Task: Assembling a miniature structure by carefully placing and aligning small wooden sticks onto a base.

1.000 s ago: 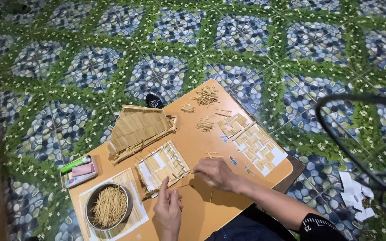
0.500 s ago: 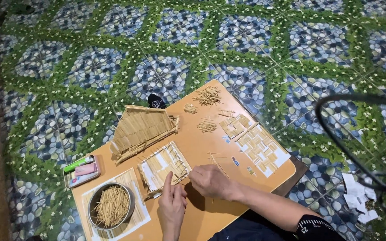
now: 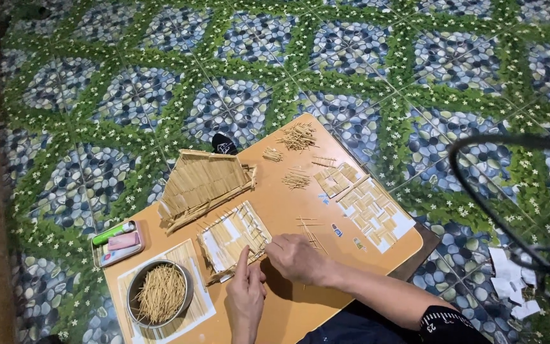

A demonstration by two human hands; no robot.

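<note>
- My right hand [image 3: 297, 258] has come in from the loose sticks and now sits at the near right edge of the small stick panel [image 3: 235, 237]; a second ago it lay further right on the bare surface [image 3: 288, 204].
- Right fingers [image 3: 275, 245] are pinched together at the panel's edge. They appear to be grasping a thin stick, but it is too fine to confirm.
- My left hand [image 3: 246, 296] has moved up; its index finger [image 3: 243, 258] is extended and presses the panel's near edge, the other fingers curled in, holding nothing.
- The panel lies flat just ahead of both hands, unmoved between frames.
- Judgement: the change reads as a shift from fetching to placing, with the left finger steadying the panel while the right sets a piece.
- A few loose sticks [image 3: 310, 230] lie just right of my right fingers.
- The metal bowl of sticks [image 3: 159, 294] stands to the left of my left hand, apart from it.
- The larger roof-shaped stick piece [image 3: 202, 185] lies beyond the panel, untouched.
- The patterned sheet [image 3: 370, 207] sits far right, unchanged.
</note>
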